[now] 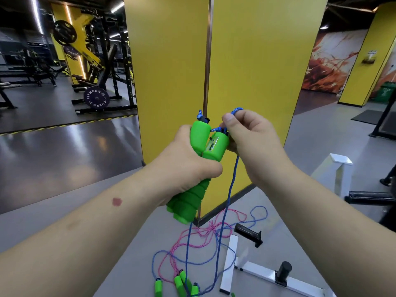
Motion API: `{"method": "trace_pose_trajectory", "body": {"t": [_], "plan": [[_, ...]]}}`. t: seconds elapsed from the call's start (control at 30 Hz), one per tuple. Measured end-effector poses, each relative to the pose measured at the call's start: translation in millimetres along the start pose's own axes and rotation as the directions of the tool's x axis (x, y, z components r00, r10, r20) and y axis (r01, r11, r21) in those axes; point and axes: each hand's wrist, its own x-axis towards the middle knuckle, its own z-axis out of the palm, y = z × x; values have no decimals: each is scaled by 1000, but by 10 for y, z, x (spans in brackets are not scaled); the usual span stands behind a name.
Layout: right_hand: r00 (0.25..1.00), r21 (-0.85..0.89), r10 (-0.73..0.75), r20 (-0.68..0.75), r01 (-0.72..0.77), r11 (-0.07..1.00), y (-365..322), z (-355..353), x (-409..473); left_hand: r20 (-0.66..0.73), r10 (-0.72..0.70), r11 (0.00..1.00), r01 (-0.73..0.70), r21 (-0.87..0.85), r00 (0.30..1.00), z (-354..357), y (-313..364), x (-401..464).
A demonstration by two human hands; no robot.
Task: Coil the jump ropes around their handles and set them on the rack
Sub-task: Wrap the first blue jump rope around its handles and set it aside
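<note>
The left hand (188,166) grips two green ribbed foam handles (205,146) side by side, held upright before a smooth yellow pillar (257,61). The right hand (250,142) pinches the blue braided rope (232,185) at the handle tops — it hangs to the grey floor (128,264), tangled with a pink rope (199,234) beside a white metal rack (230,264).

Grey floor (64,159), tangled ropes (205,234), green handles (179,284), white frame (229,264)
</note>
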Motion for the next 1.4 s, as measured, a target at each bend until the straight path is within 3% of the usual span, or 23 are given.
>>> {"method": "trace_pose_trajectory", "body": {"t": [0.17, 0.33, 0.53, 0.7, 0.83, 0.93, 1.03, 1.17, 1.27, 1.4], "plan": [[998, -23, -62, 33, 63, 998, 46, -125, -30, 68, -56, 998, 56, 2, 996, 75, -89, 5], [997, -120, -75, 29, 78, 990, 299, -150, -86, -5, -72, 995, 73, 74, 997, 233, -343, 34], [995, -174, 23, 92, -6, 985, 778, -127, -173, -17, -101, 949, 102, 300, 995, 300, -777, 121], [997, -168, 70, -19, -72, 983, 1268, 26, -173, -45, -96, 879, 106, 465, 994, 248, -1180, 229], [990, -174, 140, 25, -134, 976, 1710, 141, -191, 42, -152, 837, 106, 537, 988, 113, -1440, 280], [936, -4, 268, 229, -274, 962, 2069, 154, -286, 136, -202, 809, 87, 581, 970, 20, -1614, 329], [820, 53, 364, 442, -429, 902, 2328, 153, -406, 246, -251, 814, 66, 578, 936, -11, -1787, 384], [733, 41, 467, 494, -557, 830, 2411, 178, -374, 269, -240, 838, 59, 542, 933, 24, -2021, 428], [743, -74, 469, 478, -497, 864, 2439, 227, -361, 235, -270, 759, 56, 649, 934, 97, -2144, 424], [817, -251, 413, 403, -335, 908, 2496, 309, -406, 199, -260, 703, 44, 709, 945, 175, -2256, 417]]}}
